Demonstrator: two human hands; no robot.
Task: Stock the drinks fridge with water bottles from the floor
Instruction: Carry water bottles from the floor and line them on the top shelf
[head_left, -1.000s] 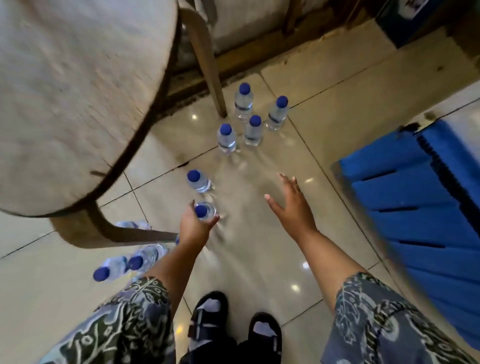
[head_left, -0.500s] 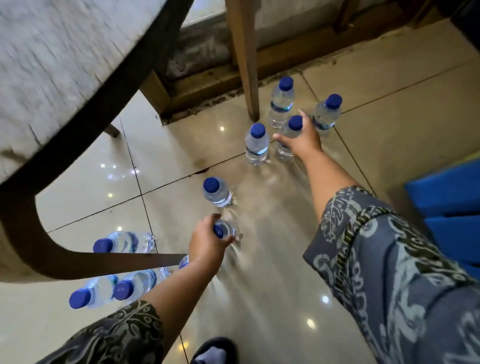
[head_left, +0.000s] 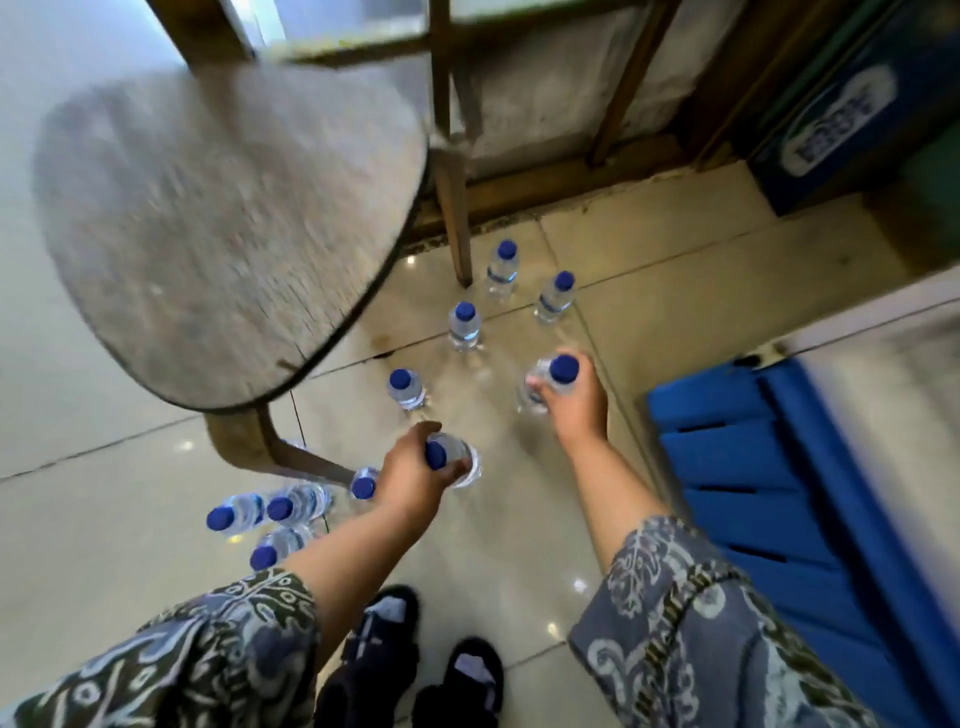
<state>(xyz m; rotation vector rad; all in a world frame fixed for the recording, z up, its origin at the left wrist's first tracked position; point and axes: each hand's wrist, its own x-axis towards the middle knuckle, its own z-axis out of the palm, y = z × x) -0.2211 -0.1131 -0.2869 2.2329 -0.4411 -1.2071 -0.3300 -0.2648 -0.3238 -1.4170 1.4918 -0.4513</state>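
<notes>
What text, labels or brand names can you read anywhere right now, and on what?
Nothing is legible in this view.
White oval logo on the blue cabinet, top right: lettering too blurred to read.
Labels on the water bottles: too small to read.

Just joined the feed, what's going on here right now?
A person is collecting water bottles from the floor. The left hand grips one bottle near its cap; the right hand grips a second bottle. Four upright bottles stand ahead, and a cluster of bottles sits by the chair leg.
</notes>
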